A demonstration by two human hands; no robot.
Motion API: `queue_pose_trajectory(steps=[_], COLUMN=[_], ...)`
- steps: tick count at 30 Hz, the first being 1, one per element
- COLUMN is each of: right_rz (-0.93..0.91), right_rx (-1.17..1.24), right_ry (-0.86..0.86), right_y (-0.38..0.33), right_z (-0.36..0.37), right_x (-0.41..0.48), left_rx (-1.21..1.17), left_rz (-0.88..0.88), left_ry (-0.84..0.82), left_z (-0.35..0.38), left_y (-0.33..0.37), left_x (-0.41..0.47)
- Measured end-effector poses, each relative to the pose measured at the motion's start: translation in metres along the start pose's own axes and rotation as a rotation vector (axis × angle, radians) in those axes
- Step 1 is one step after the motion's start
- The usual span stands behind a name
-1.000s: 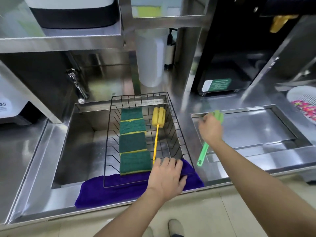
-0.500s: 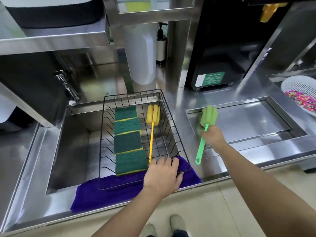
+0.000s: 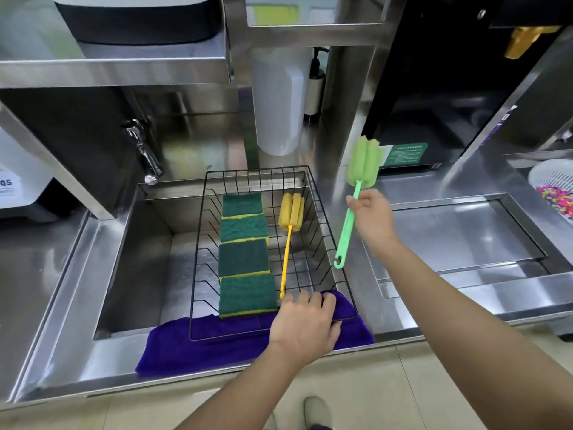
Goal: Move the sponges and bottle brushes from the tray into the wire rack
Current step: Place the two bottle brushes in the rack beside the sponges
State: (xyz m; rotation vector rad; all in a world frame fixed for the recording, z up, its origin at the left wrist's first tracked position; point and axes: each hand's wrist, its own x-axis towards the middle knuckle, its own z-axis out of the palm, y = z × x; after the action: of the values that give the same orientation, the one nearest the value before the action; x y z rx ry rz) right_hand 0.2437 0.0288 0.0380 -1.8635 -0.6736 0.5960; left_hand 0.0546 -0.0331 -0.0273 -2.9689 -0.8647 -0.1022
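A black wire rack (image 3: 322, 209) sits over the sink with its near end on a purple cloth. Inside it lie several green-and-yellow sponges (image 3: 243, 256) in a row, and a yellow bottle brush (image 3: 290, 217) to their right. My left hand (image 3: 305, 325) rests on the rack's near right rim. My right hand (image 3: 370, 217) holds a green bottle brush (image 3: 366, 161) by its handle, lifted in the air just right of the rack, foam head up and tilted right. The steel tray (image 3: 465, 240) lies to the right, with nothing visible in it.
A steel sink (image 3: 136, 262) lies under the rack, with a tap (image 3: 144, 153) at its back left. A purple cloth (image 3: 192, 346) drapes the counter's front edge. A white colander (image 3: 555, 184) with coloured bits stands far right. Shelves and a dark machine rise behind.
My right hand has lifted the green brush off the tray and swung it up and left toward the rack. My left hand has stayed on the rack's rim.
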Motion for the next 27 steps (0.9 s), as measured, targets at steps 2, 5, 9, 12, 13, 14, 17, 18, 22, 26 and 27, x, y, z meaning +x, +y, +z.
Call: queue_pose_trajectory(steps=[2, 5, 9, 12, 13, 14, 17, 18, 22, 26, 27], right_rz=[-0.003, 0.009, 0.012, 0.031, 0.027, 0.023, 0.028, 0.031, 0.064, 0.115, 0.125], right_rx=[0.041, -0.01, -0.171, -0.288, -0.337, -0.384, -0.479, -0.505, -0.609, -0.588, -0.588], right_ry=[-0.05, -0.162, -0.269, -0.312, -0.319, -0.328, -0.355, -0.356, -0.35, -0.346, -0.341], right_y=[-0.007, -0.009, -0.001, 0.005, 0.005, 0.004, 0.004, 0.005, 0.003, -0.003, -0.004], right_z=[0.012, 0.031, 0.052, 0.06, 0.062, 0.063, 0.068, 0.07, 0.072, 0.068, 0.068], right_x=[-0.004, -0.012, -0.022, -0.028, -0.029, -0.029, -0.028, -0.027, -0.026, -0.025, -0.024], left_rx=[-0.006, -0.018, -0.024, -0.021, -0.022, -0.027, -0.05, -0.066, -0.205, -0.361, -0.382], left_rz=[-0.004, -0.01, -0.017, 0.0, 0.008, 0.016, 0.01, 0.004, -0.033, -0.03, -0.078], left_ry=[0.029, 0.027, 0.025, 0.013, 0.008, 0.002, -0.04, -0.064, -0.127, 0.058, 0.107], left_z=[0.001, 0.002, 0.004, 0.001, 0.0, -0.001, -0.003, -0.007, -0.02, -0.033, -0.036], left_y=[0.0, 0.0, -0.001, 0.0, 0.0, 0.0, 0.0, 0.0, -0.003, -0.018, -0.027], left_x=[0.0, 0.0, -0.001, -0.001, -0.001, -0.002, -0.003, -0.003, -0.004, 0.001, 0.006])
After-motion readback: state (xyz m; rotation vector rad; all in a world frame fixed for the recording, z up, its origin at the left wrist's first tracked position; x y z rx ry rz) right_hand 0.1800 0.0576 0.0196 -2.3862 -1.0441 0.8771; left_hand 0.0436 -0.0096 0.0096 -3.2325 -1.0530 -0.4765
